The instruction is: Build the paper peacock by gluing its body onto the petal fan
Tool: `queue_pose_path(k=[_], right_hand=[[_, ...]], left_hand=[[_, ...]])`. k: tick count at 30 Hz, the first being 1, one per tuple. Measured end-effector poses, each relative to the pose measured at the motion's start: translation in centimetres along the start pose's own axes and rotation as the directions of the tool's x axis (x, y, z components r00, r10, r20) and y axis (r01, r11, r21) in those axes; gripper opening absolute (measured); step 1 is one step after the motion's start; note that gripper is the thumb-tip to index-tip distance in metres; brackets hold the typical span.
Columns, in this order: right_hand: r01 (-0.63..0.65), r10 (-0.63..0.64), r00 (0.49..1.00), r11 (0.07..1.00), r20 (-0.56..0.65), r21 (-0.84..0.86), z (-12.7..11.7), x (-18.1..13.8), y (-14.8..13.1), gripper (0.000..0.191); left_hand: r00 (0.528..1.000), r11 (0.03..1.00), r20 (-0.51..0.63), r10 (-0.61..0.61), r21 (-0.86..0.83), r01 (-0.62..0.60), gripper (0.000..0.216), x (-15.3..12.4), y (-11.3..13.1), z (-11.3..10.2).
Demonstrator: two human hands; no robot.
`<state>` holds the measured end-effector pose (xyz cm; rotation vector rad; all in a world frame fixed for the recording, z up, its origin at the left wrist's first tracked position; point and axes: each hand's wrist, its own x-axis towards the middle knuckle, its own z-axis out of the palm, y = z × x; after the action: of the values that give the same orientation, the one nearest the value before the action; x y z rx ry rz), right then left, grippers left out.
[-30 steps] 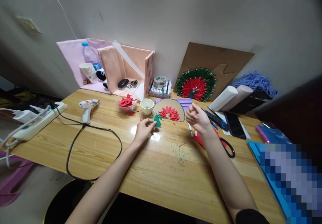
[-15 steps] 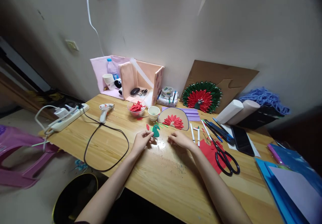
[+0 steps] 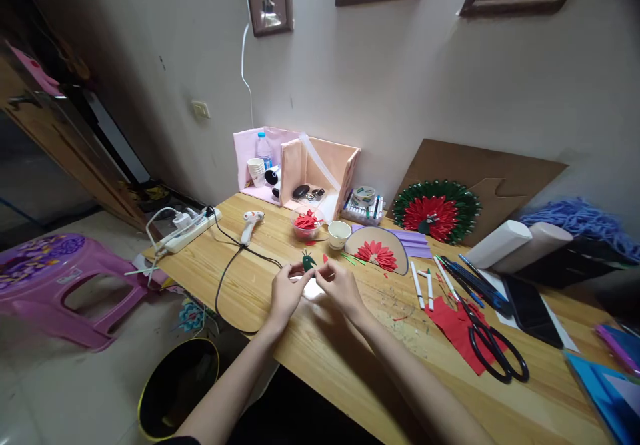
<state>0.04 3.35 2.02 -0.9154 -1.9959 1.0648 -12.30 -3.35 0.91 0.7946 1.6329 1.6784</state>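
Presently, the work in hand is fine fingertip handling of a small green paper bird. The left hand and the right hand meet over it. The fingers of both are closed in a pinch on its lower part, and its top stands up between the fingertips. The piece is held just above the table, close to the near edge and in front of the bowl of red petals and the paper cup.

Judgement: this is a shaping or fitting step on the piece itself, not a carry. Any further handling calls for a light, steady pinch, since thin paper will crease or tear under a hard squeeze.

Edges and room:
- The near edge of the table runs diagonally just beneath both wrists. A dark bin stands on the floor below it, so a dropped piece could go over the edge.
- To the left, the cable of the glue gun loops across the wood and over the edge, near the left hand.
- To the right there are paper scraps, then markers, red paper and scissors, well apart from the hands.
- Beyond the hands, the half-round card with a red flower lies near.
- The open wood is a modest patch directly under and in front of the hands.
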Motion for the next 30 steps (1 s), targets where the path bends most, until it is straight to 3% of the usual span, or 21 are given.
queue_pose_path(k=[5,11,23,26,28,30], right_hand=[[0.137,-0.143,0.989,0.977,-0.024,-0.163,3.5,0.9,-2.4,0.01],[0.202,-0.21,0.978,0.954,-0.013,-0.221,7.5,2.2,-4.0,0.012],[0.424,-0.392,0.9,0.886,0.189,-0.185,12.7,5.3,-6.1,0.008],[0.248,-0.226,0.953,0.965,0.201,-0.089,14.0,6.7,-5.8,0.013],[0.04,-0.028,0.993,0.993,0.112,-0.107,15.2,8.2,-5.4,0.025],[-0.083,0.085,0.996,0.984,0.007,-0.158,16.9,10.2,-5.1,0.045]], left_hand=[[0.998,0.999,-0.069,-0.012,-0.049,0.008,0.034,0.8,0.8,-2.4],[0.989,0.99,-0.136,-0.059,-0.132,0.041,0.038,2.0,1.3,-6.4],[0.963,0.947,-0.232,-0.135,-0.318,0.056,0.039,4.7,0.7,-12.7],[0.956,0.929,-0.258,-0.139,-0.368,0.036,0.037,5.3,0.4,-14.4],[0.95,0.916,-0.276,-0.146,-0.401,0.024,0.035,5.5,0.3,-15.7],[0.947,0.902,-0.284,-0.151,-0.432,0.014,0.035,5.6,0.4,-16.8]])
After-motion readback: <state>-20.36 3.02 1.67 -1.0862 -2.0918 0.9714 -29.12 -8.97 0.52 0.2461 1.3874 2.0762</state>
